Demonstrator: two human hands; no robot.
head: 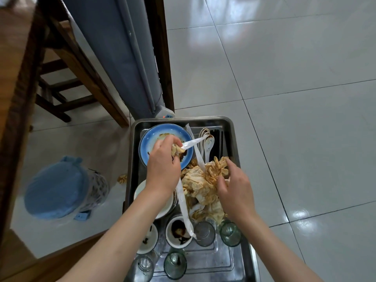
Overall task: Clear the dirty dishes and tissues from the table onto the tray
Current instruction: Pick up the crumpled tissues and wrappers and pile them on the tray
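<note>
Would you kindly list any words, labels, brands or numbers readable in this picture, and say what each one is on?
None can be read.
The long white plastic wrapper on the steel tray shows no legible print.
The dark pattern on the blue-lidded bin is too blurred to read as text.
The white ceramic spoons and the blue-rimmed plate bear no lettering.

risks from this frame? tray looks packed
1. The tissue pile is heaped near the tray's right edge; the right hand pressing it could push pieces overboard. One tissue already lies on the floor.
2. The long wrapper trails from the left hand down to the sauce dish; lifting it may drip sauce or nudge the glasses.
</note>
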